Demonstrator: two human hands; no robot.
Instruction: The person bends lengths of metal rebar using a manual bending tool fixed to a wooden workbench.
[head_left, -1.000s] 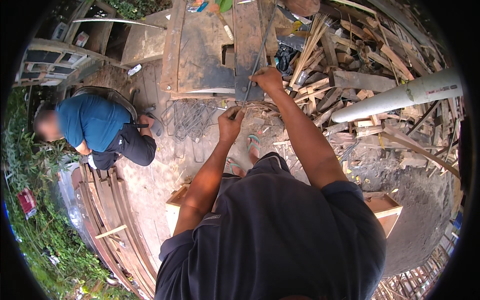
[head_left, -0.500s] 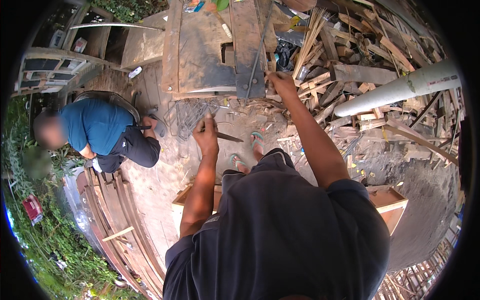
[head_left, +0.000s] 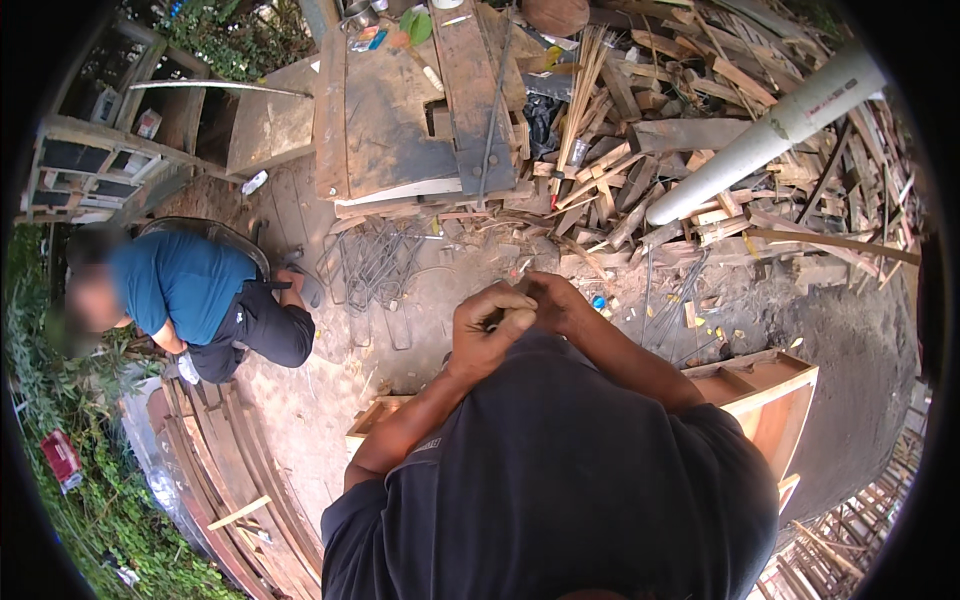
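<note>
My left hand and my right hand meet close in front of my dark shirt. The fingers of the left are curled, with thumb and forefinger nearly touching the right hand. Bent inward too, the right hand's fingers are pressed together at the left fingertips. What either hand holds, if anything, is hidden or too small to make out. Beyond them stands a worn wooden workbench, with a pale-handled tool lying on top near a square hole.
Bent metal wires lie on the ground left of my hands. Scrap wood is heaped at the far right under a grey pipe. A wooden frame sits beside me. At left, a person in blue sits near stacked planks.
My right hand has left the bench edge and come back toward my chest. My left hand has moved right to meet it; the dark pointed strip it held no longer shows.
</note>
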